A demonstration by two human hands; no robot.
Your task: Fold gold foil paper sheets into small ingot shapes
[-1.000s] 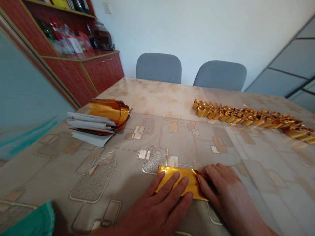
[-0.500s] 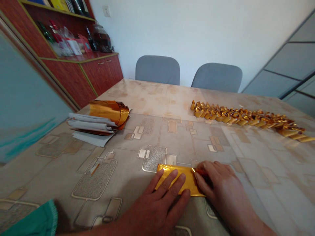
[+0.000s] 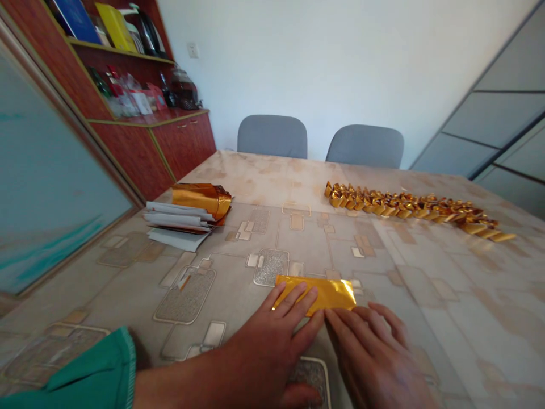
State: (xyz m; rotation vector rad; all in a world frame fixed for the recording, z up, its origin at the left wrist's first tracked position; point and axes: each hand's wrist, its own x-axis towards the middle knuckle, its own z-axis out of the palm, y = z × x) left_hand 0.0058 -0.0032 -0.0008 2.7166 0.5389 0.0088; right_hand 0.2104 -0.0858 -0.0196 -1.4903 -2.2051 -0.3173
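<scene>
A folded sheet of gold foil paper (image 3: 334,291) lies flat on the patterned tablecloth in front of me as a narrow strip. My left hand (image 3: 283,324) is open, its spread fingertips pressing on the strip's left half. Along the lower edge, towards the right end, my right hand (image 3: 370,346) touches the paper with its fingers stretched out; its thumb is hard to make out. Farther away on the right stand rows of folded gold foil pieces (image 3: 395,204). To the left lies a stack of gold and white paper sheets (image 3: 200,201), partly curled over.
The tablecloth (image 3: 238,278) covers a large table. Two grey chairs (image 3: 272,136) (image 3: 365,146) stand behind its far edge. A red-brown cabinet (image 3: 187,139) with bottles and a glass jar (image 3: 184,91) is at the back left. A small paper scrap (image 3: 184,282) lies left of my hands.
The gold paper has become a narrower strip. My right hand has left its right end and moved to the lower edge, fingers now stretched out. My left hand stays on the paper. The view has tilted up.
</scene>
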